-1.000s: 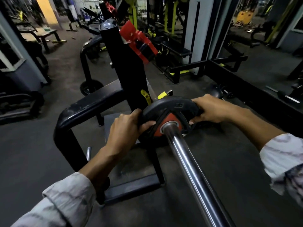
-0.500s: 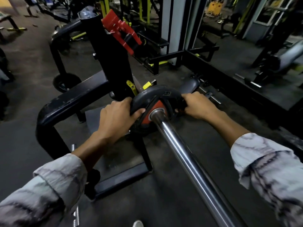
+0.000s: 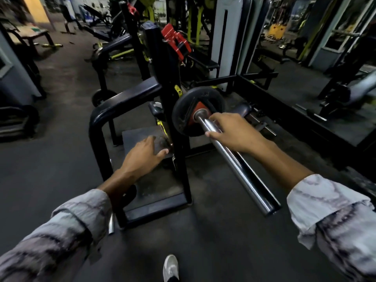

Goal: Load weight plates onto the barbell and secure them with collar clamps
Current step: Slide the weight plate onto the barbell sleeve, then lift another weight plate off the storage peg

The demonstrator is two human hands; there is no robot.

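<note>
A black weight plate (image 3: pixel 182 117) with a red hub sits on the chrome barbell sleeve (image 3: pixel 244 180), pushed up against the black rack upright (image 3: pixel 168 74). My right hand (image 3: pixel 236 133) lies over the sleeve just in front of the plate, fingers relaxed, index finger and thumb spread toward the hub. My left hand (image 3: pixel 142 155) is off the plate, lower left of it, fingers loose above the rack's base plate (image 3: pixel 154 188). It holds nothing. I see no collar clamp on the sleeve.
A red bracket (image 3: pixel 176 42) is mounted high on the upright. A curved black frame tube (image 3: pixel 114 106) runs left of the plate. Another plate (image 3: pixel 101 97) stands on the floor behind. My shoe (image 3: pixel 171 267) is at the bottom; gym machines fill the background.
Both hands have let go of the plate's rim. My left hand dropped down and left; my right hand moved onto the sleeve. The plate stays on the bar.
</note>
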